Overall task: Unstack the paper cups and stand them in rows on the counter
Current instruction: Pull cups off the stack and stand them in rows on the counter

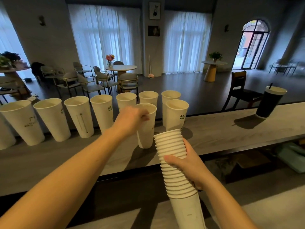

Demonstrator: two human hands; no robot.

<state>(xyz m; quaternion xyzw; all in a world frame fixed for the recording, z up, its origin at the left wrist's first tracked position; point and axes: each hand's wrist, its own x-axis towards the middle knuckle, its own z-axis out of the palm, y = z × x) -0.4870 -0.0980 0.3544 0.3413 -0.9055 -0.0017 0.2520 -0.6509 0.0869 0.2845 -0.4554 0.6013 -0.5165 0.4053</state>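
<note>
Several tall white paper cups [77,116] stand upright in a row along the far edge of the grey counter [222,129]. One more cup [177,114] stands in front of that row at its right end. My left hand [132,119] grips the rim of a single white cup [146,133], which stands on or just above the counter to the left of that front cup. My right hand [186,164] holds a tall stack of nested white cups [176,169] near the counter's front edge, tilted slightly left.
A dark cup with a white lid and straw [269,103] stands at the far right of the counter. A lower shelf [247,164] with items lies below the counter on the right. Chairs and round tables fill the room beyond.
</note>
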